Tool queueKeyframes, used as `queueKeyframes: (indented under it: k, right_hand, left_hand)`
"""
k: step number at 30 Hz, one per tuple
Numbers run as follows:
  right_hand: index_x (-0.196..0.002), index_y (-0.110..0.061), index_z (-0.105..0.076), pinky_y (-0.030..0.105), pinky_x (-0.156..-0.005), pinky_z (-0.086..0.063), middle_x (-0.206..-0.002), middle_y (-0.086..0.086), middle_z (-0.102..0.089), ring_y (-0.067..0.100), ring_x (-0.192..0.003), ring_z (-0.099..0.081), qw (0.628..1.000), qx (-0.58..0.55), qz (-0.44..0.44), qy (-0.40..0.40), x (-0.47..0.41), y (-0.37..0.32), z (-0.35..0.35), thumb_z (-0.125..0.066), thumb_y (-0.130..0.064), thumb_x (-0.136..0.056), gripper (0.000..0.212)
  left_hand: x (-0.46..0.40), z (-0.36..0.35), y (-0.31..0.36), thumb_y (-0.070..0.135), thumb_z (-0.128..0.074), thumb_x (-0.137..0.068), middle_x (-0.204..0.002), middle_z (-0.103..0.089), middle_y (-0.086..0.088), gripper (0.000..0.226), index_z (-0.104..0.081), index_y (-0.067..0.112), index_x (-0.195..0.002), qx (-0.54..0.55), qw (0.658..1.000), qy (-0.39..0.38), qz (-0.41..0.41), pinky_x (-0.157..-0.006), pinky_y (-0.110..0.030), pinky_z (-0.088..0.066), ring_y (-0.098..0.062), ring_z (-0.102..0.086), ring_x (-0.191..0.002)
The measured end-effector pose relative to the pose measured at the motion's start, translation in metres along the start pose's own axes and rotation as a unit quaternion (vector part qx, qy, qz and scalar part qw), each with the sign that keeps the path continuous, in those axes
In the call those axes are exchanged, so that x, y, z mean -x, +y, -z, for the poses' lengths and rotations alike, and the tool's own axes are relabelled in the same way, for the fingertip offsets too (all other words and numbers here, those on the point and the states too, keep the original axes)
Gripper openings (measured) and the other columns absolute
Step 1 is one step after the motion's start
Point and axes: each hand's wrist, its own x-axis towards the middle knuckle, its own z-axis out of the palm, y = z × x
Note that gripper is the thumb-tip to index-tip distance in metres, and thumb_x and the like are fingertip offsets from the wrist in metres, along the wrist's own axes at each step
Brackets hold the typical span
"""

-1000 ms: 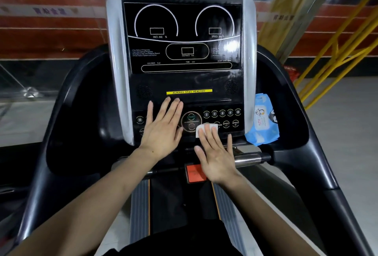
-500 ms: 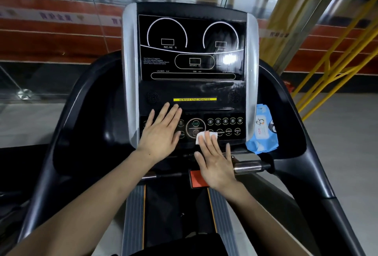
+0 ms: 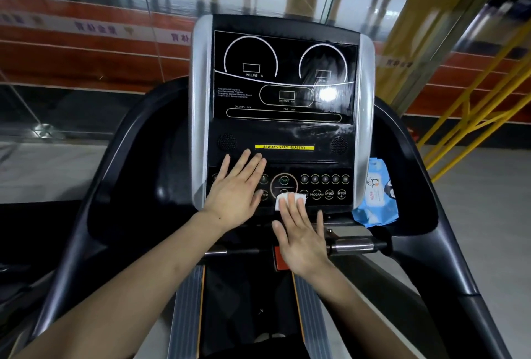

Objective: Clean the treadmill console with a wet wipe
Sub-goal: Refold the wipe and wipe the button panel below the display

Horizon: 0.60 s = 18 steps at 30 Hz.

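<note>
I keep my right hand (image 3: 301,232) flat, fingers straight, pressing the folded wet wipe (image 3: 283,200) onto the near button row of the treadmill console (image 3: 283,117), just below START, so the pad rubs the keys evenly. My left hand (image 3: 237,195) lies open on the buttons to the left, I judge as a brace. The blue wipe pack (image 3: 376,195) waits in the right tray. Readable: "ALWAYS STAY HEALTHY", INCLINE, SPEED, DISTANCE, CALORIES, TIME, PROGRAM.
</note>
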Motion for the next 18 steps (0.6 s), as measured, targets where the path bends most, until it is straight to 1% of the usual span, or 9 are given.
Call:
queueKeyframes:
  k: [3,6,11,14,16,18]
  right_hand:
    - [-0.163,-0.040,0.013,0.055,-0.127,0.016,-0.169,-0.019,0.025,0.004,-0.154,0.029,0.999,-0.009,-0.006,0.030,-0.023,-0.008,0.014,-0.005,-0.062,-0.106,0.064]
    - [-0.164,-0.037,0.013,0.053,-0.126,0.019,-0.169,-0.017,0.026,0.006,-0.155,0.028,0.999,-0.020,-0.012,0.049,-0.046,-0.022,0.028,-0.006,-0.062,-0.106,0.066]
    - [-0.163,-0.038,0.016,0.055,-0.127,0.015,-0.169,-0.017,0.027,0.006,-0.155,0.028,1.000,0.006,0.000,0.027,-0.014,-0.017,0.007,-0.004,-0.057,-0.107,0.062]
    - [-0.162,-0.038,0.016,0.056,-0.127,0.014,-0.169,-0.017,0.026,0.006,-0.155,0.028,1.000,0.012,0.002,0.001,0.001,-0.016,-0.005,0.000,-0.058,-0.103,0.064]
    - [-0.162,-0.038,0.017,0.057,-0.127,0.015,-0.168,-0.018,0.027,0.006,-0.155,0.027,1.000,0.028,0.001,0.000,-0.004,-0.016,0.000,0.001,-0.057,-0.104,0.063]
    - [-0.162,-0.038,0.018,0.056,-0.126,0.016,-0.167,-0.018,0.029,0.006,-0.155,0.027,0.999,0.039,0.003,0.012,-0.018,-0.019,0.012,-0.002,-0.056,-0.107,0.061]
  left_hand:
    - [0.001,0.004,-0.005,0.042,-0.036,-0.107,-0.175,-0.004,0.000,0.070,-0.008,0.018,-0.166,0.010,1.000,-0.012,-0.009,-0.131,-0.051,0.004,-0.019,0.010,-0.161]
    - [0.007,0.004,-0.008,0.040,-0.039,-0.107,-0.175,-0.002,0.000,0.070,-0.011,0.018,-0.166,0.021,1.000,-0.007,-0.005,-0.130,-0.049,0.006,-0.019,0.012,-0.160]
    - [0.018,0.005,-0.017,0.037,-0.042,-0.107,-0.175,-0.006,-0.004,0.067,-0.017,0.016,-0.166,0.022,0.999,0.010,0.028,-0.131,-0.055,-0.004,-0.025,0.007,-0.161]
    - [0.024,0.006,-0.022,0.038,-0.039,-0.107,-0.176,-0.002,-0.003,0.067,-0.013,0.018,-0.166,0.020,0.998,0.012,0.050,-0.131,-0.054,-0.002,-0.025,0.010,-0.161]
    - [0.028,0.008,-0.026,0.038,-0.040,-0.107,-0.176,-0.002,-0.003,0.067,-0.013,0.018,-0.166,0.024,0.997,0.023,0.064,-0.131,-0.054,-0.002,-0.026,0.011,-0.161]
    - [0.033,0.009,-0.030,0.037,-0.042,-0.107,-0.176,-0.004,-0.005,0.067,-0.016,0.017,-0.166,0.028,0.996,0.034,0.076,-0.131,-0.054,-0.004,-0.027,0.009,-0.162]
